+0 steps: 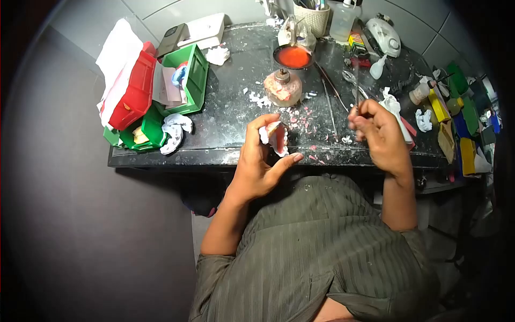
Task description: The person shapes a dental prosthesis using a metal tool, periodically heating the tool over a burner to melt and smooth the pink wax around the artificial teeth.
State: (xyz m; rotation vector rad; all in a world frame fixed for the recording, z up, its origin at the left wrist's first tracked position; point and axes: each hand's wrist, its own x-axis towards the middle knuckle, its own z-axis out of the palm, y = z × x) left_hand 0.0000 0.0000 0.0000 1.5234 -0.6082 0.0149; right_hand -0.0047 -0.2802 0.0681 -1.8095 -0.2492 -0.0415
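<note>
My left hand [260,161] holds a dental model [277,139] with white teeth and a pink inner part, gripped between thumb and fingers at the bench's front edge. To the right, my right hand [379,131] pinches a thin metal tool [357,86] that points up and away from me. Between and beyond the hands stands a round glass burner [282,88] with a metal neck. Behind it, a small dark pan [294,56] holds bright red-orange material. Pink and white scraps lie on the black bench [230,129] around the model.
Red [140,80] and green [197,80] bins stand at the left, with white dental pieces [174,132] beside them. Long thin tools [329,110] lie between burner and right hand. A clear bottle [342,21], a pen basket [312,20] and a white device [384,36] are at the back.
</note>
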